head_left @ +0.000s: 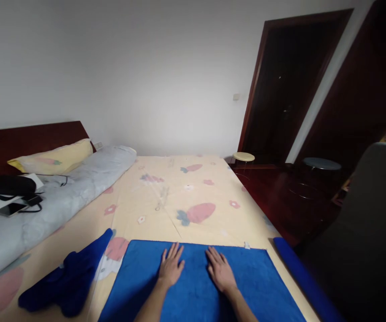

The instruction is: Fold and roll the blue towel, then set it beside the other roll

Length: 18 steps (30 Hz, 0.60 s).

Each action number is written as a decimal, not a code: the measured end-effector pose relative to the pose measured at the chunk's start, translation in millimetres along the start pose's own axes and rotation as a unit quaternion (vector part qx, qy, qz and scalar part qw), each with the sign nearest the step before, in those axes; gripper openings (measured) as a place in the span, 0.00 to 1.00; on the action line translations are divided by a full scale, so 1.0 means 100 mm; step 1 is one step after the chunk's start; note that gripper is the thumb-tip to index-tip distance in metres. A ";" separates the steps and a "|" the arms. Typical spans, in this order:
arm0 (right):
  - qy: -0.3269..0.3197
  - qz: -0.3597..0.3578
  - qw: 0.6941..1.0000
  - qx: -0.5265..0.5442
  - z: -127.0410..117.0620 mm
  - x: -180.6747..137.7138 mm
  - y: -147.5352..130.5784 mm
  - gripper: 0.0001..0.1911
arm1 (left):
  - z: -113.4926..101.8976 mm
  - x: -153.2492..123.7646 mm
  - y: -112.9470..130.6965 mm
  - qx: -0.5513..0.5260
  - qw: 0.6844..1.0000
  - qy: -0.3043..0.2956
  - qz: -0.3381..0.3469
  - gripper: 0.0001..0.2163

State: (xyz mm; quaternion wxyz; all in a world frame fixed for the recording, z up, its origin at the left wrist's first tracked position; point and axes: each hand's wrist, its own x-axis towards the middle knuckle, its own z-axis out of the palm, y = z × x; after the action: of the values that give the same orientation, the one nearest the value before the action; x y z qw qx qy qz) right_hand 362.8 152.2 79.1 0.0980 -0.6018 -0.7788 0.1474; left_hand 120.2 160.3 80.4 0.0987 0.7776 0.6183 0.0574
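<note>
Clock centring on my two grips, 12 being straight ahead. My left grip [171, 267] is lying palm-down on the flat blue cloth [193, 290], fingers spreading a bit, tips reaching about to the cloth's 12 o'clock edge, clasping nothing. My right grip [222, 272] is lying flat too, at 3 o'clock from the left one, fingers stretching out toward 11, tips sitting near that same edge, also clasping nothing. Bare cloth is showing between them. This cloth is covering the near end of the bed [166, 179], its 6 o'clock end running out of view; a small white tag [247, 245] is showing at its edge, 2 o'clock. A darker blue cloth [69, 281] is lying crumpled on the bed at 9, apart from the flat one. A blue strip [303, 277] is running along the bed's side at 3; can't tell what's supporting it. Grey quilt [89, 183] is lying in a long roll at 10, yellow pillow [59, 158] sitting behind it. Pale stool [244, 156] is standing at 1, grey-blue stool [322, 164] at 2, dark door [290, 89] rising at 1.
</note>
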 end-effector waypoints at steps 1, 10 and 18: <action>0.008 0.027 0.999 -0.017 -0.06 -0.08 0.24 0.30 | -0.07 -0.03 -0.21 0.003 1.000 0.000 -0.026 0.26; 0.065 0.210 0.964 -0.148 -0.34 -0.65 1.64 0.32 | -0.62 -0.29 -1.33 0.117 0.961 -0.025 -0.249 0.27; 0.071 -0.030 0.997 -0.001 0.26 -0.48 -0.24 0.30 | 0.12 -0.45 0.26 0.002 0.999 0.019 0.028 0.27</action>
State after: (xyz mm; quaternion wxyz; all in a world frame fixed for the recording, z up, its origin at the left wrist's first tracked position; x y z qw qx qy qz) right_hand 344.5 97.1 64.2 0.1563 -0.5875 -0.7876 0.1003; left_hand 136.8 110.2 76.4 0.0843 0.7934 0.5983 0.0735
